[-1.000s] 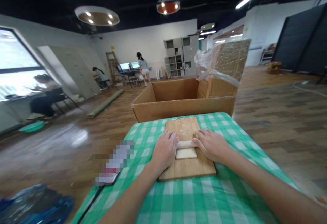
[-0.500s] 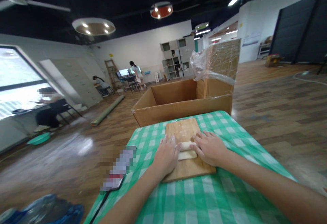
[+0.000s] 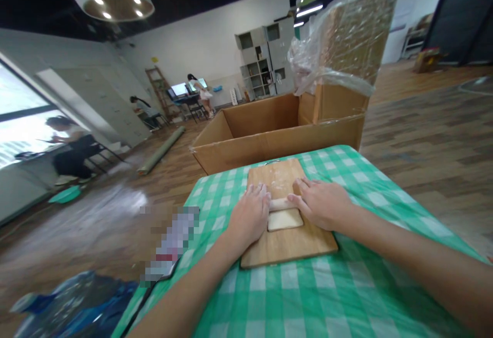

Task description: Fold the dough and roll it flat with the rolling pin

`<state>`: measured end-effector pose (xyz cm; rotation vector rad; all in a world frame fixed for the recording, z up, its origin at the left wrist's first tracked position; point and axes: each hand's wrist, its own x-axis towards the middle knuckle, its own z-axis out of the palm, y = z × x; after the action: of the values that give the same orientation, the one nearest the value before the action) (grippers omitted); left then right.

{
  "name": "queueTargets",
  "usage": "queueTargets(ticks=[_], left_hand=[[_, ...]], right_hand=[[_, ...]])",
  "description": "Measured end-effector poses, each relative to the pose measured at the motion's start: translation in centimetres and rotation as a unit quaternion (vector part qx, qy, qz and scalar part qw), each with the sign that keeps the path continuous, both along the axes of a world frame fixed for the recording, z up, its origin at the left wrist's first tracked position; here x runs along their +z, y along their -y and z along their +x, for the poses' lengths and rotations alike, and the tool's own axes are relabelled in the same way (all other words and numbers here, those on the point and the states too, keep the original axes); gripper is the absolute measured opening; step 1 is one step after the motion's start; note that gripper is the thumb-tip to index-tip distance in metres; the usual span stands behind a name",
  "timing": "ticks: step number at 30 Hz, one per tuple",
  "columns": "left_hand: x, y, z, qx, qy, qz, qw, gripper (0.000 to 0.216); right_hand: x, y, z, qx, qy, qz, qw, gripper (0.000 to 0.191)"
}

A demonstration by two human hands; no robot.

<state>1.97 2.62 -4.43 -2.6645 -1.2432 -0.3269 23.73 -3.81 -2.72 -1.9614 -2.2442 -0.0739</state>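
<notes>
A pale rolling pin (image 3: 280,204) lies crosswise on the wooden cutting board (image 3: 285,250). My left hand (image 3: 251,212) is over its left end, and my right hand (image 3: 321,202) over its right end; both ends are hidden under the palms and fingers. Just on the near side of the pin, a flat, roughly rectangular piece of white dough (image 3: 285,220) rests on the board. White flour marks the board beyond the pin. Whether dough also lies beneath the pin cannot be made out.
The board sits on a table with a green checked cloth (image 3: 365,276). A pixelated phone-like object (image 3: 173,245) is at the left edge. Behind stands a large cardboard box (image 3: 277,143). A blue-capped water bottle (image 3: 57,302) is at lower left. Several people are in the background.
Both hands and the rolling pin have moved away from me along the board, so more of the dough shows on the near side. The camera view has tilted down.
</notes>
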Motion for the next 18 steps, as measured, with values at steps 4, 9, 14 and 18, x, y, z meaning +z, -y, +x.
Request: queueTargets(ticks=[4, 9, 14, 18], left_hand=[[-0.1, 2.3, -1.0, 0.005, 0.009, -0.013, 1.000, 0.056], [-0.6, 3.7, -1.3, 0.016, 0.028, 0.008, 0.999, 0.067], [-0.5, 2.2, -1.0, -0.001, 0.034, -0.008, 0.999, 0.061], [-0.4, 1.6, -0.7, 0.013, 0.035, -0.023, 0.999, 0.059]], right_hand=[[-0.3, 2.0, -0.5, 0.022, 0.012, 0.030, 0.999, 0.078], [-0.8, 3.1, -0.9, 0.019, 0.000, 0.049, 0.999, 0.087], [-0.7, 1.1, -0.5, 0.016, -0.020, 0.027, 0.999, 0.078], [-0.1, -0.6, -0.4, 0.027, -0.001, 0.014, 1.000, 0.072]])
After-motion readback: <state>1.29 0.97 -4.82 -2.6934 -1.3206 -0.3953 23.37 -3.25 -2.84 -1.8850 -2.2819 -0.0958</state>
